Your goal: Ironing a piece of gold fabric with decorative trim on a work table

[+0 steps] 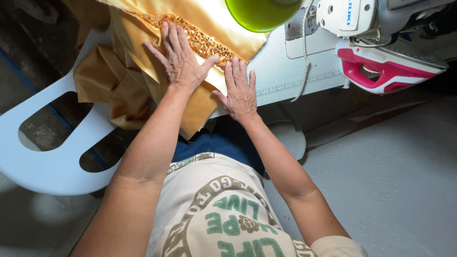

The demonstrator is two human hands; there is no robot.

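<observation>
Seen from above, at a sewing table (281,71). Left hand (180,61) laid flat, fingers spread, palm down on gold fabric (143,71), fingertips resting at a sequin band (200,40) running diagonally across the cloth. Right hand (240,90) also flat and open, fingers close together, pressing the fabric's near edge where it meets the pale table top, thumb stretched toward the left hand. Both hands side by side, just apart, nothing pinched or gripped. Fabric spread partly on the table, the rest spilling off the left edge in loose folds onto a white plastic chair (52,157) and down toward the lap. Green round lamp shade (259,13) above the cloth at the top edge, casting bright light on the satin. White sewing machine (352,16) at upper right, with a white cord (304,52) hanging across the table beside it. Pink and white iron (388,69) lying just under the machine head, well apart from both hands.
</observation>
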